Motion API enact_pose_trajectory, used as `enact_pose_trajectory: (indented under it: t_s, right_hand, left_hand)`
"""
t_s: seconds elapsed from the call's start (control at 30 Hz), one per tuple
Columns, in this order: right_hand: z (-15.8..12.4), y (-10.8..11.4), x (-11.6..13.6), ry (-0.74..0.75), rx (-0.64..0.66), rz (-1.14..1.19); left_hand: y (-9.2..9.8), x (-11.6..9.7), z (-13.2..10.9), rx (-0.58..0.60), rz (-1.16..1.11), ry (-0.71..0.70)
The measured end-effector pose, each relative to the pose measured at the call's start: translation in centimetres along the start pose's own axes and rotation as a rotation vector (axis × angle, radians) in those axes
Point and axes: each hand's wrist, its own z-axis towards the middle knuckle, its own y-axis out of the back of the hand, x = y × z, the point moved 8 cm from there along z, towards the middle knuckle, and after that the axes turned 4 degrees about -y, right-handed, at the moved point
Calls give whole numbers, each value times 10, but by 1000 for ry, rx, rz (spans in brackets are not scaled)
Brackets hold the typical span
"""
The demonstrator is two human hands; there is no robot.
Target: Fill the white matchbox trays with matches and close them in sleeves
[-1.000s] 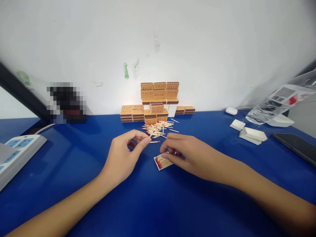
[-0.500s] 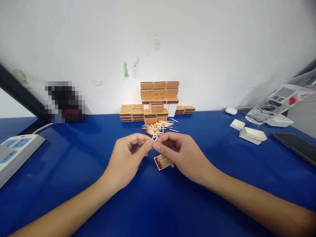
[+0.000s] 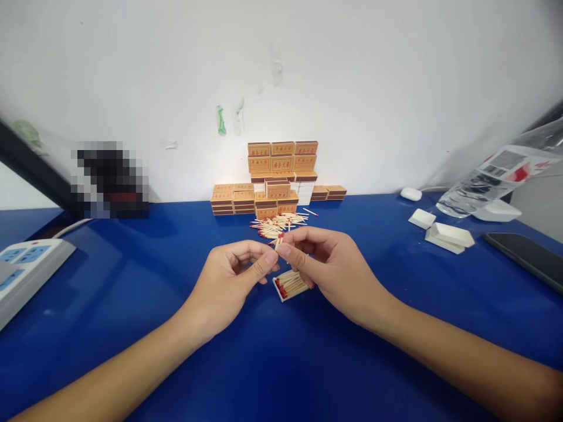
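Note:
My left hand (image 3: 237,281) and my right hand (image 3: 332,266) meet fingertip to fingertip above the blue table. Between them stand a few matches (image 3: 280,238), red heads up. Thumb and fingers of the left hand pinch their lower ends, and the right thumb and index finger close on them near the heads. Just below the right hand lies an open matchbox tray (image 3: 281,299) with several matches in it, heads to the left. The right fingers cover its right end. A loose heap of matches (image 3: 279,223) lies beyond both hands.
Stacked matchboxes (image 3: 281,164) stand against the wall behind the heap. To the right are white empty trays (image 3: 451,236), a small white case (image 3: 411,194), a plastic bottle (image 3: 475,181) and a dark phone (image 3: 528,258). A power strip (image 3: 37,269) lies at left.
The right hand has shifted slightly up and its index finger has lifted, so red match heads now show between the fingertips. More of the filled tray is visible. The left hand has barely moved.

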Motion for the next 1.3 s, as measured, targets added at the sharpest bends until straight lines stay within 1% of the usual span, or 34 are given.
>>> enact_pose_trajectory:
  t_s: [0.17, 0.27, 0.33, 0.4, 0.43, 0.5, 0.57, 0.63, 0.7, 0.73, 0.83, 0.97, 1.03, 1.13, 1.3]
  right_hand:
    - [1, -6, 1, -16, 63, -48]
    - [0, -6, 10, 28, 81, -72]
    - [0, 2, 21, 106, 51, -191]
    - [-1, 8, 32, 209, 58, -401]
    - [-1, 8, 35, 249, 99, -517]
    - [-4, 4, 30, 281, 239, -722]
    - [-8, 0, 19, 264, 374, -870]
    - [-11, -3, 12, 250, 450, -954]
    - [-11, -2, 11, 253, 468, -965]
    - [-9, 1, 14, 264, 451, -959]
    - [1, 19, 19, 268, 391, -990]
    - [13, 47, 2, 137, 444, -1037]
    - [16, 54, -5, 97, 460, -1038]
    - [13, 49, -4, 113, 464, -1039]
    - [-2, 18, 11, 201, 406, -996]
  left_hand:
    - [-1, 2, 1, 25, 31, 7]
    - [-1, 0, 1, 28, 78, -17]
    - [2, -6, -1, -9, 196, -76]
    - [3, -15, -4, -44, 406, -177]
    - [1, -18, -6, -40, 524, -231]
    - [-6, -19, -9, 11, 714, -310]
    - [-12, -15, -11, 75, 817, -345]
    - [-15, -11, -11, 111, 865, -370]
    - [-16, -9, -11, 128, 885, -387]
    - [-16, -9, -10, 132, 885, -390]
    - [-15, -9, -9, 139, 873, -385]
    - [-13, -10, -8, 152, 871, -393]
    - [-12, -9, -8, 159, 876, -395]
    - [-12, -8, -7, 163, 881, -392]
    - [-14, -11, -7, 173, 877, -402]
